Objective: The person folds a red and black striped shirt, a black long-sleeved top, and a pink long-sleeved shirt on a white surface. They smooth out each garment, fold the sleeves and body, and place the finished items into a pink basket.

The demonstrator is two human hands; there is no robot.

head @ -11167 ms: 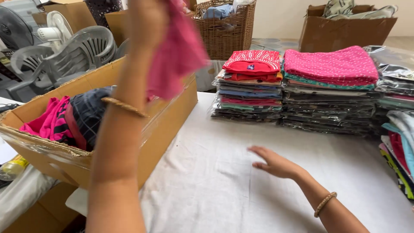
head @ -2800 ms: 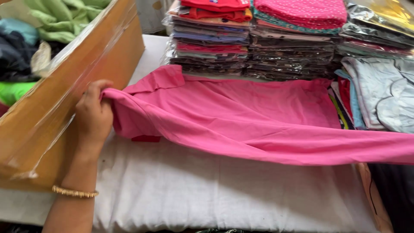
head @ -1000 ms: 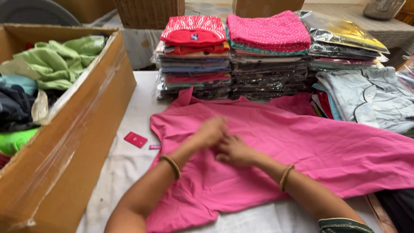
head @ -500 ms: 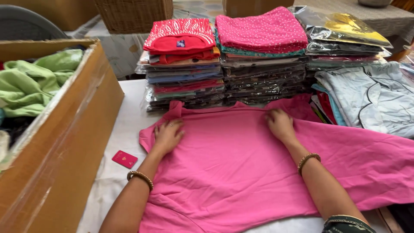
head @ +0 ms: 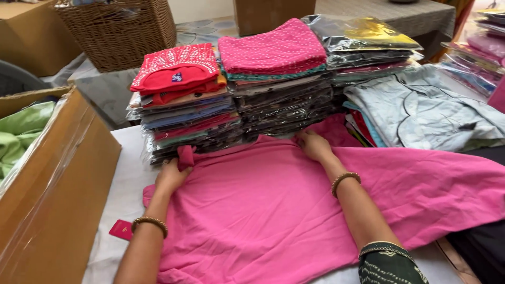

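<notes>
A pink garment (head: pixel 273 210) lies spread flat on the white table, reaching off to the right. My left hand (head: pixel 171 176) presses on its upper left corner, fingers by a small raised fold of pink cloth. At the top edge of the garment, right of centre, my right hand (head: pixel 314 145) rests palm down with fingers together. Both wrists wear bead bracelets. Whether either hand pinches the cloth is hard to tell; both look flat on it.
Stacks of folded, plastic-wrapped clothes (head: pixel 231 105) stand just beyond the garment. A pale blue shirt (head: pixel 421 110) lies at the right. A large cardboard box (head: pixel 52 189) with green cloth is on the left. A small red tag (head: pixel 122 229) lies on the table. A wicker basket (head: pixel 121 31) is behind.
My hands have slid apart and up from the garment's middle to its top edge, smoothing it. The garment now lies flatter against the stacks.
</notes>
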